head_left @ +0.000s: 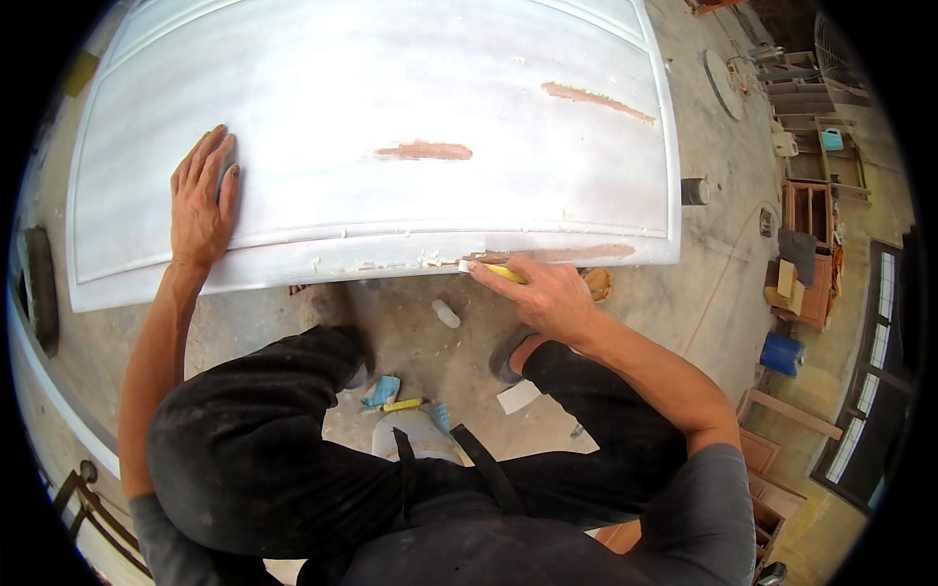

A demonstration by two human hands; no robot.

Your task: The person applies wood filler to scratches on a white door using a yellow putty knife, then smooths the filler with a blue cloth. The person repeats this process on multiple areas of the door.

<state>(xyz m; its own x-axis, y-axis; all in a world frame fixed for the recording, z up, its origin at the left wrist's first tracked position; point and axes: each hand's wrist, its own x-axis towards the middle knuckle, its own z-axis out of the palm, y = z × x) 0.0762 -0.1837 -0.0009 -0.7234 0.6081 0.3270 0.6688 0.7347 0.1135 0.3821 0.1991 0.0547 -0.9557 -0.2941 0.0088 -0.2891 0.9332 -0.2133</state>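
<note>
A large white-painted panel [303, 88] with a raised border lies in front of me. My left hand [202, 205] rests flat on its left part, fingers stretched out and holding nothing. At the near edge, right of the middle, my right hand [555, 298] is closed around a yellow-handled scraper [500, 272]. Its tip is at the panel's edge and partly hidden by my fingers. A bare brown strip [586, 254] runs along that edge, with curled white flakes [430, 259] beside it. Two more brown patches, one central [425, 151] and one at the right [598, 100], break the white paint.
Between my legs stands a white bucket [415, 430] with a yellow tool [402, 404] and blue cloth [381, 391] on it. A white card [518, 397] lies on the concrete floor [708, 230]. A dark can [695, 191] stands beside the panel; wooden cabinets [809, 210] and a blue bucket [782, 354] are farther right.
</note>
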